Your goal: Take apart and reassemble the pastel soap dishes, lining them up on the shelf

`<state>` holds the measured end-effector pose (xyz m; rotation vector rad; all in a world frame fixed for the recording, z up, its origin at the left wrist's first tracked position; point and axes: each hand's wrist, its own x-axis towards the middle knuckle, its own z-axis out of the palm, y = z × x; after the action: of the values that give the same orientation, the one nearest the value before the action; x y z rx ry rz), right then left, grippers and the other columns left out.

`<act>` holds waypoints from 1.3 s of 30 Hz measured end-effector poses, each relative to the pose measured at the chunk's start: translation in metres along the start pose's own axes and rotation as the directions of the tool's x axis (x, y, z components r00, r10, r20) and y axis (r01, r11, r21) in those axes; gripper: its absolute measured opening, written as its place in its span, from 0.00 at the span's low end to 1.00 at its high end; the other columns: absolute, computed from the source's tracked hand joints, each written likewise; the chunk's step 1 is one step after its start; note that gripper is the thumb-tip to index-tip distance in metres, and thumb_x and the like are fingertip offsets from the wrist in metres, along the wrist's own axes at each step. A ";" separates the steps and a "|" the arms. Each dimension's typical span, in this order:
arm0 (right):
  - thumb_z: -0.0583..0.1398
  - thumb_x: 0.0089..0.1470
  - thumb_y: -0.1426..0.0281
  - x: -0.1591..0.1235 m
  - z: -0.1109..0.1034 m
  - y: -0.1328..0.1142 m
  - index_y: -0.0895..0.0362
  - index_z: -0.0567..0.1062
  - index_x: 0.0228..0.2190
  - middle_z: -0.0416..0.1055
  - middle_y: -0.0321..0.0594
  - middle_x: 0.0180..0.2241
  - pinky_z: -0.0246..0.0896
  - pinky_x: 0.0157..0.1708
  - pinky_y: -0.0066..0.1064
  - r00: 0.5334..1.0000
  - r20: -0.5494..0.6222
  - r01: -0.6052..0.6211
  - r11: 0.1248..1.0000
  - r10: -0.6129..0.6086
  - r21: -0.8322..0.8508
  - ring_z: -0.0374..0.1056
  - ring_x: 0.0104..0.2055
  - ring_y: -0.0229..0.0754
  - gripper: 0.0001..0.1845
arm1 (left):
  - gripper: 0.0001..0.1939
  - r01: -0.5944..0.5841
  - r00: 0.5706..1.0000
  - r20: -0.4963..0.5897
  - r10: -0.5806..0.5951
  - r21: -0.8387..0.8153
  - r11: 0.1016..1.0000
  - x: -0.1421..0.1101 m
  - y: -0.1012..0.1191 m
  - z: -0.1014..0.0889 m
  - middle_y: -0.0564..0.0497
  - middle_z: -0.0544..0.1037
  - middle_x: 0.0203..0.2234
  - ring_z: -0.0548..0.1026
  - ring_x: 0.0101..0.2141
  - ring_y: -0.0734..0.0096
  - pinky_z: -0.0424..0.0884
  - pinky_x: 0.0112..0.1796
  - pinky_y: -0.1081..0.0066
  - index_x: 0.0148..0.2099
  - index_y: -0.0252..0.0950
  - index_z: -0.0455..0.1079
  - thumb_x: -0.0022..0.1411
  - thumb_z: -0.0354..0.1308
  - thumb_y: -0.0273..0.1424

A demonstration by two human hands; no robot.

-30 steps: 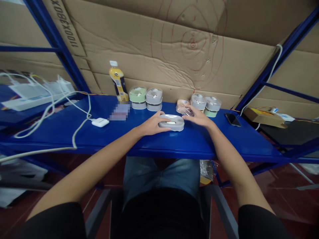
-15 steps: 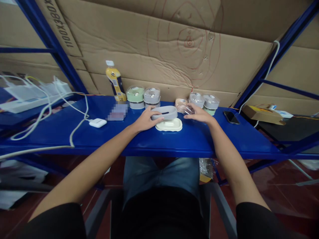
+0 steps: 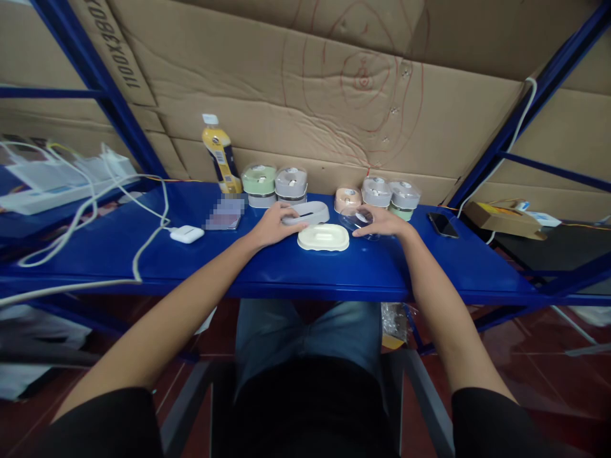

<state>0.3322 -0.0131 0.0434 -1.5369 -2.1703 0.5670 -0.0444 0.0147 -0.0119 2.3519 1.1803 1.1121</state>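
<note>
In the head view, my left hand (image 3: 275,226) grips the left end of a grey oval plastic frame (image 3: 316,211) with a slot in it, thumb in front and fingers behind. A cream oval base (image 3: 324,238) with a raised middle lies on the table just in front of it, apart from the frame. My right hand (image 3: 387,222) is curled round a clear plastic lid (image 3: 352,219) with a round sticker, low over the table or on it; I cannot tell which. The lid's right side is hidden by the fingers.
Along the back of the blue table (image 3: 267,273) stand green and grey lidded boxes (image 3: 291,182), a peach box (image 3: 347,199), more stacked boxes (image 3: 403,193) and a yellow bottle (image 3: 220,156). A phone (image 3: 443,224) lies right; a white earbud case (image 3: 187,235) and cables (image 3: 139,254) lie left.
My left hand has moved the grey frame left and back, off from above the cream base. The clear lid in my right hand has come lower and tilted flatter.
</note>
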 end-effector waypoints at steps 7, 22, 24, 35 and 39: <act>0.79 0.46 0.52 -0.005 -0.004 -0.015 0.50 0.73 0.72 0.75 0.49 0.70 0.69 0.70 0.61 0.977 -0.107 0.198 0.973 -0.186 0.120 0.74 0.69 0.65 0.55 | 0.28 -0.173 0.963 0.187 0.193 -0.119 0.978 -0.005 0.036 0.012 0.40 0.74 0.66 0.75 0.67 0.40 0.68 0.71 0.42 0.47 0.41 0.84 0.62 0.72 0.60; 0.79 0.47 0.50 0.010 0.032 -0.060 0.53 0.80 0.66 0.80 0.52 0.64 0.66 0.72 0.61 0.885 0.030 0.465 0.883 -0.464 -0.060 0.74 0.67 0.65 0.49 | 0.74 -0.109 0.982 0.123 0.146 -0.266 0.958 -0.005 0.034 0.036 0.27 0.72 0.70 0.73 0.70 0.27 0.68 0.69 0.33 0.83 0.38 0.47 0.45 0.84 0.52; 0.79 0.47 0.49 0.010 0.035 -0.059 0.53 0.80 0.66 0.80 0.52 0.64 0.66 0.71 0.60 0.881 0.025 0.474 0.878 -0.473 -0.066 0.75 0.67 0.64 0.49 | 0.74 -0.118 0.978 0.138 0.156 -0.250 0.961 -0.005 0.035 0.037 0.26 0.72 0.71 0.72 0.70 0.27 0.67 0.70 0.33 0.83 0.37 0.46 0.47 0.83 0.52; 0.79 0.50 0.47 0.008 0.046 -0.043 0.49 0.79 0.68 0.78 0.50 0.64 0.65 0.71 0.59 0.878 0.006 0.478 0.876 -0.479 0.058 0.73 0.68 0.63 0.48 | 0.67 -0.137 0.972 0.180 0.154 -0.104 0.985 -0.006 0.042 0.033 0.26 0.62 0.78 0.66 0.75 0.27 0.64 0.73 0.37 0.82 0.33 0.52 0.51 0.79 0.52; 0.78 0.51 0.46 0.007 0.048 -0.044 0.48 0.78 0.69 0.78 0.49 0.62 0.65 0.71 0.58 0.874 0.009 0.486 0.873 -0.487 0.027 0.73 0.67 0.62 0.48 | 0.66 -0.153 0.965 0.207 0.162 -0.057 0.987 -0.007 0.039 0.032 0.26 0.59 0.79 0.63 0.76 0.27 0.61 0.74 0.36 0.82 0.33 0.51 0.52 0.78 0.51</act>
<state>0.2694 -0.0242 0.0282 -0.9087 -2.4262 0.4302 -0.0009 -0.0126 -0.0153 2.4948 0.9030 0.8950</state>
